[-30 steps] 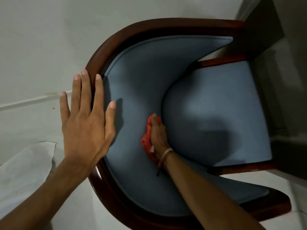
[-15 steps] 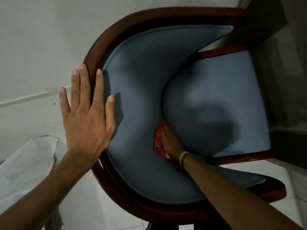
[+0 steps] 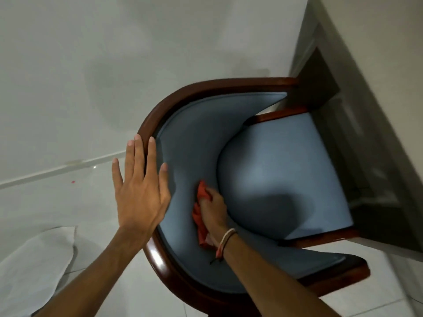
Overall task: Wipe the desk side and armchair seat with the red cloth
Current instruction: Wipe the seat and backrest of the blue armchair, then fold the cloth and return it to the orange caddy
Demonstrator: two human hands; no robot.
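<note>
Pale floor tiles (image 3: pixel 68 197) frame the armchair seat (image 3: pixel 281 179), lying at three o'clock of the right hand (image 3: pixel 212 211) — nearer, clutching the red cloth (image 3: pixel 198 216) — while the left hand (image 3: pixel 139 191) rests flat, fingers spread, on the wooden rim (image 3: pixel 158 255).

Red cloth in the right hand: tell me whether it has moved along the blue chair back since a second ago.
Cannot tell. The red cloth sits by the blue seat cushion's rounded rear edge throughout; the camera itself shifted.

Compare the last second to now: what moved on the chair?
The right hand, shut on the red cloth, slid along the crease between backrest and seat: toward the seat edge, then back up the crease. The left hand stayed flat on the wooden rim. Cloth never released; chair itself unmoved.
</note>
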